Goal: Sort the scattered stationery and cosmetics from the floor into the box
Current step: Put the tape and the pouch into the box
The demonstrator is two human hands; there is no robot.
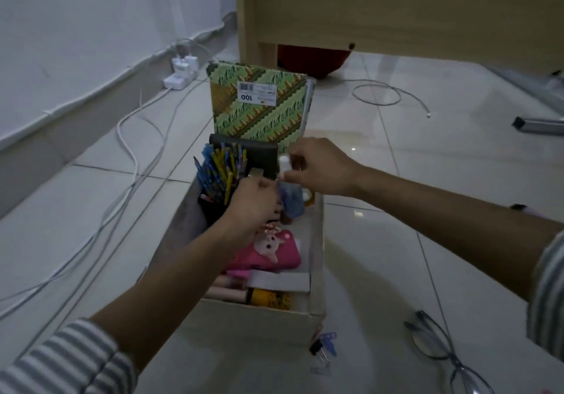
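1. Right hand (317, 170): fingers pinch the white top of a bluish bottle (291, 199), held over the far half of the box (259, 309).
2. Left hand (253, 201): fingers curled just beside the bottle's body. Cannot tell if this is a grip or a touch.
3. Judgement: keep the bottle upright and lower it straight below the fingers, right of the pencil cup (219, 177). Release once seated.

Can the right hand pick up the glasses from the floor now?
Likely not yet: the right hand pinches a white-capped bottle above the box. The glasses lie uncovered on the tiles beside it, so the way looks free once it lets go.
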